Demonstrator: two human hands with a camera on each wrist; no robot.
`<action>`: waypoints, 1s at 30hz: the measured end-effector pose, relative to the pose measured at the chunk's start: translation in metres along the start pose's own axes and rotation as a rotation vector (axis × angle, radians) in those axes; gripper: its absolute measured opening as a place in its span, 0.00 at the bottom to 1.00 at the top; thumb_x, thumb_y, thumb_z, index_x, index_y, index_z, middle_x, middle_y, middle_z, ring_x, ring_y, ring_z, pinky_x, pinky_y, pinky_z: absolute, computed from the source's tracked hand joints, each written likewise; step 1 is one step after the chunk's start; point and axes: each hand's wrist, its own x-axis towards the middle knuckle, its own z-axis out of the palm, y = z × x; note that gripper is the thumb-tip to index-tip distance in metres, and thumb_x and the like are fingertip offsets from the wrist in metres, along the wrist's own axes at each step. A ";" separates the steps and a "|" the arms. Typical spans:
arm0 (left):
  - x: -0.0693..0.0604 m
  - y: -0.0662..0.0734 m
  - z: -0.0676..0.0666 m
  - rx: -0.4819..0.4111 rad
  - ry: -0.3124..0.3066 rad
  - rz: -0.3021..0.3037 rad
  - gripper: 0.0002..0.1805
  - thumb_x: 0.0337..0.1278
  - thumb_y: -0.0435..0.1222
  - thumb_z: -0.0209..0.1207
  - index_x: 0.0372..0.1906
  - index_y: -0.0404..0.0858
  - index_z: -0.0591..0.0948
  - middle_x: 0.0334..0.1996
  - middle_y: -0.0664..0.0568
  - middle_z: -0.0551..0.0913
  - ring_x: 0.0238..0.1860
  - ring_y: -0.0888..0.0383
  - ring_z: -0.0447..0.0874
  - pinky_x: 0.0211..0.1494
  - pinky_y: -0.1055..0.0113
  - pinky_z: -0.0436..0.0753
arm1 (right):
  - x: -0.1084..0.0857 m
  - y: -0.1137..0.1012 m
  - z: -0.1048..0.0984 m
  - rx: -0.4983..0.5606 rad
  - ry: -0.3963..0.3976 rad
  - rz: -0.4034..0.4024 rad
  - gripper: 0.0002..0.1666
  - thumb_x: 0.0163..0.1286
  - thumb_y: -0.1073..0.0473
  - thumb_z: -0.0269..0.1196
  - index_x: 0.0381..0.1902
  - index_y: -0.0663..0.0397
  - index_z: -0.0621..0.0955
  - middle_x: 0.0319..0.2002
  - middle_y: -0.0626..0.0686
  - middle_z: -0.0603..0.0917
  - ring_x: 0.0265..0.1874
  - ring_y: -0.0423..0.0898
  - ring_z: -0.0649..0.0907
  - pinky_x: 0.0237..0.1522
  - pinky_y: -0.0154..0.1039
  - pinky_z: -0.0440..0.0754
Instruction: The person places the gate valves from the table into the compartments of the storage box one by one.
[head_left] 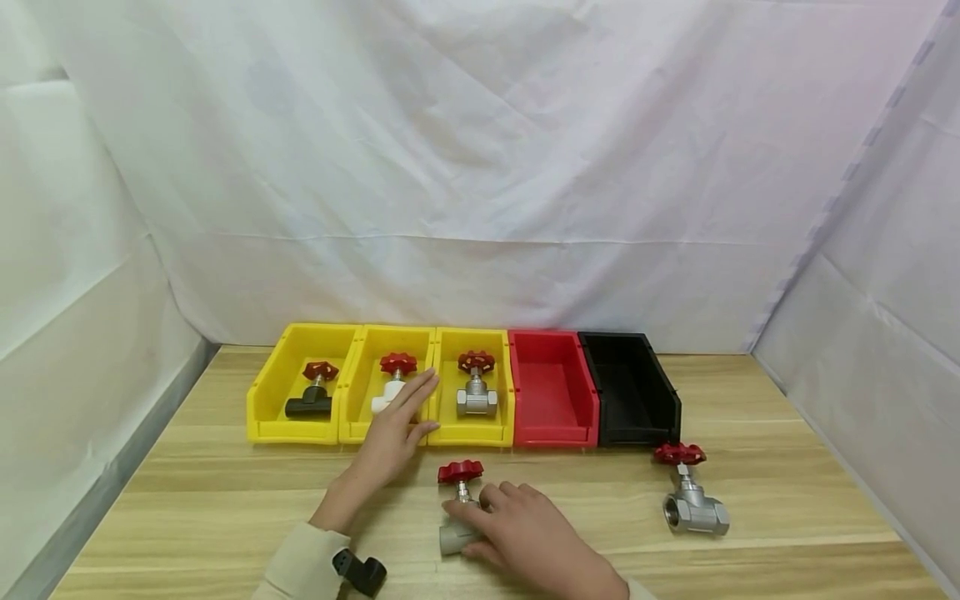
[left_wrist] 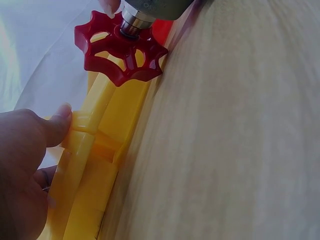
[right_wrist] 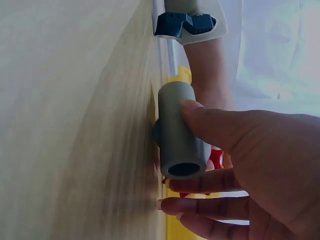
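My right hand (head_left: 536, 533) pinches the body of a grey valve (head_left: 453, 539) with a red handwheel, in front of the bins. In the right wrist view, the thumb lies along its grey pipe body (right_wrist: 177, 132). My left hand (head_left: 393, 433) is over the front of the middle and second yellow bins, fingers extended, partly hiding a white valve (head_left: 386, 396). In the left wrist view, its thumb is at the yellow bin rim (left_wrist: 82, 122); the red handwheel (left_wrist: 117, 55) of the grey valve shows above.
In the left yellow bin (head_left: 292, 432) lies a black valve (head_left: 309, 407); a metal valve (head_left: 477, 402) sits in the third. A red bin (head_left: 553, 392) and a black bin (head_left: 630, 387) stand to their right. Another metal valve (head_left: 696, 510) lies on the table at right.
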 end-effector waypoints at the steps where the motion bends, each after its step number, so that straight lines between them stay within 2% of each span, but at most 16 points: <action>1: 0.000 0.000 0.000 0.001 0.004 0.004 0.37 0.57 0.33 0.64 0.71 0.43 0.64 0.71 0.52 0.61 0.39 0.53 0.82 0.50 0.63 0.81 | 0.000 -0.001 0.001 -0.012 0.008 -0.010 0.28 0.68 0.37 0.56 0.65 0.26 0.70 0.40 0.42 0.77 0.36 0.37 0.73 0.37 0.35 0.77; 3: 0.000 0.000 0.000 0.001 0.002 0.004 0.37 0.57 0.33 0.64 0.71 0.43 0.64 0.71 0.52 0.61 0.39 0.54 0.82 0.50 0.63 0.81 | 0.000 -0.002 0.003 -0.020 0.025 -0.025 0.27 0.68 0.38 0.58 0.64 0.25 0.71 0.39 0.42 0.77 0.36 0.37 0.73 0.37 0.35 0.77; 5: 0.000 0.000 0.000 0.004 0.002 0.003 0.37 0.57 0.32 0.64 0.72 0.43 0.64 0.71 0.53 0.61 0.47 0.51 0.81 0.52 0.62 0.80 | 0.000 -0.003 0.004 -0.014 0.036 -0.025 0.26 0.67 0.39 0.59 0.63 0.24 0.72 0.39 0.42 0.77 0.35 0.38 0.73 0.36 0.35 0.77; 12: 0.000 0.000 0.000 -0.006 -0.001 0.001 0.37 0.57 0.31 0.64 0.72 0.43 0.64 0.71 0.51 0.61 0.48 0.50 0.81 0.51 0.62 0.81 | 0.002 -0.007 0.008 0.049 0.034 0.019 0.26 0.64 0.41 0.64 0.60 0.21 0.74 0.40 0.43 0.76 0.37 0.39 0.73 0.36 0.36 0.79; 19: 0.000 0.000 0.000 0.000 -0.005 -0.004 0.37 0.58 0.32 0.63 0.72 0.44 0.63 0.71 0.52 0.61 0.47 0.51 0.81 0.51 0.62 0.81 | 0.002 -0.010 0.009 0.054 0.056 0.016 0.26 0.63 0.43 0.65 0.59 0.22 0.75 0.41 0.44 0.77 0.38 0.40 0.74 0.34 0.36 0.80; 25: -0.001 0.000 0.000 -0.002 -0.010 -0.011 0.38 0.57 0.31 0.64 0.72 0.44 0.63 0.71 0.53 0.61 0.57 0.47 0.75 0.54 0.60 0.79 | 0.003 -0.010 0.010 0.082 0.067 0.003 0.24 0.62 0.43 0.65 0.58 0.24 0.76 0.49 0.47 0.77 0.43 0.42 0.77 0.37 0.37 0.81; 30: 0.000 0.000 0.000 -0.001 -0.007 -0.005 0.37 0.57 0.31 0.64 0.72 0.44 0.63 0.71 0.52 0.61 0.60 0.46 0.73 0.56 0.60 0.77 | 0.004 -0.009 0.011 0.101 0.055 0.005 0.24 0.62 0.43 0.65 0.57 0.24 0.76 0.52 0.48 0.76 0.45 0.43 0.77 0.39 0.38 0.82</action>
